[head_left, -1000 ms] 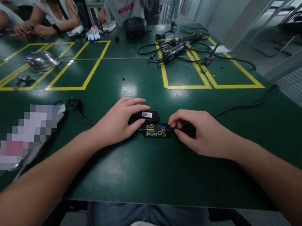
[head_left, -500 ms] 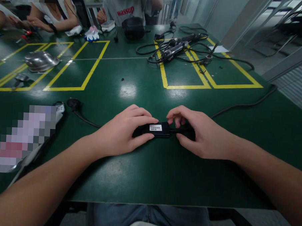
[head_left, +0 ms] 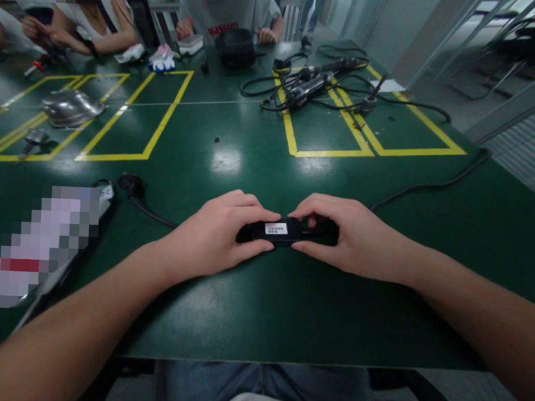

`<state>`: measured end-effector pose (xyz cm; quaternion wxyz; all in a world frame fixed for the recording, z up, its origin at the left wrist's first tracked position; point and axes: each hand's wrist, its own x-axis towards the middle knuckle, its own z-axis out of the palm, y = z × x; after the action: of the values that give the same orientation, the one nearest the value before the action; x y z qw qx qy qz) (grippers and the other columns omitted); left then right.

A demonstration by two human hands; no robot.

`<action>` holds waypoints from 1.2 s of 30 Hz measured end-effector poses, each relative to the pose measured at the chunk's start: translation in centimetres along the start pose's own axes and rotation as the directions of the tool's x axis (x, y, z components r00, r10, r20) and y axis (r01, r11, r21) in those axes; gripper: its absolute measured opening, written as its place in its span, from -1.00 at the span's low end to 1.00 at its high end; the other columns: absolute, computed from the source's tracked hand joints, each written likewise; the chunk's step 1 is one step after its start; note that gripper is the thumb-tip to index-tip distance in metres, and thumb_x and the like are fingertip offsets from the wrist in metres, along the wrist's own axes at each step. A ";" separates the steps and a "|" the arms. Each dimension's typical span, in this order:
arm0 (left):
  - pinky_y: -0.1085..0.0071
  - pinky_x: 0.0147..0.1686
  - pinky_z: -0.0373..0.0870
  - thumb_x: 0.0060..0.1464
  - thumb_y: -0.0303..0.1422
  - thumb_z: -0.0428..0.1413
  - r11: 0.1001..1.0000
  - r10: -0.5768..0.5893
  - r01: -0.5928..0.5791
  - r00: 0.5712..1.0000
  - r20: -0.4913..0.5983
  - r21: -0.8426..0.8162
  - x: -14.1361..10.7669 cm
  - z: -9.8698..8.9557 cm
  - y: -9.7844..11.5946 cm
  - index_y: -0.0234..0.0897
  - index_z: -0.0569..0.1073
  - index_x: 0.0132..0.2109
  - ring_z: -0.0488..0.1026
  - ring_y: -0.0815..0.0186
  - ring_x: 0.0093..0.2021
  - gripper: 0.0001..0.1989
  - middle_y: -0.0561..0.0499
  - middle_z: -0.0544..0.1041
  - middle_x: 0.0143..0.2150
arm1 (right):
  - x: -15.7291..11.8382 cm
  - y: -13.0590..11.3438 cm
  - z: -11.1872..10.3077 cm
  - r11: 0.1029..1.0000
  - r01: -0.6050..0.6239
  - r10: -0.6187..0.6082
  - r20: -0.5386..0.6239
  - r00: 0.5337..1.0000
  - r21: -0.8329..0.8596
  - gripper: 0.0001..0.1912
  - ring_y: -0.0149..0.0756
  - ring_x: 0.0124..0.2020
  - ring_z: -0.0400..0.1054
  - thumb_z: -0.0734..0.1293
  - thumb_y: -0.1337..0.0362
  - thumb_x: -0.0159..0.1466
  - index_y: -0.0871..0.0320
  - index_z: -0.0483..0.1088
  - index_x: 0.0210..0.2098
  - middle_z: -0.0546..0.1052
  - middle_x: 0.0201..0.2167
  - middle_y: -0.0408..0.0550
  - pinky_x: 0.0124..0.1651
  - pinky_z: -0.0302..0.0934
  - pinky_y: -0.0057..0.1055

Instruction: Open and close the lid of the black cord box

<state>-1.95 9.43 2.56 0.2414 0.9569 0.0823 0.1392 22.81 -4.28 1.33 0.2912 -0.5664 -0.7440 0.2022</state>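
A small black box [head_left: 288, 238] with a white printed label [head_left: 276, 228] lies on the green table [head_left: 227, 305], in front of me. My left hand [head_left: 230, 231] grips its left part between thumb and fingers. On the other side, the thumb and index finger of my right hand [head_left: 341, 233] close on the box's right end. A black cable runs from each end of the box; the left one leads to a black plug [head_left: 131, 184], and the right one passes under my right hand toward the table's right edge.
Tangled black cables and dark metallic tools [head_left: 308, 90] lie at the back right. A shiny metal bowl-like piece [head_left: 72, 108] sits at the left among yellow tape outlines. People sit across the table near a black case [head_left: 236, 47].
My right hand has moved left, and its thumb and index finger have closed on the box's right end. Across the table, a person's hand has come down near the black case.
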 end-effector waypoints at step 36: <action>0.30 -0.04 0.55 0.40 -0.30 0.24 0.992 0.127 -0.125 0.985 -0.117 0.021 -0.1 0.0 0.1 -0.29 0.59 0.19 0.63 0.19 -0.05 -0.70 -0.09 0.70 -0.02 | -0.2 -0.2 0.1 0.999 -0.036 0.036 0.021 0.999 -0.013 -0.36 -0.15 -0.20 0.52 0.59 0.26 0.25 0.03 0.31 0.22 0.60 -0.17 -0.10 -0.14 0.41 -0.26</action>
<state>-2.08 9.31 2.57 0.2204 0.9518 0.0366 0.2101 22.66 -4.53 1.34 0.2761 -0.5794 -0.7378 0.2089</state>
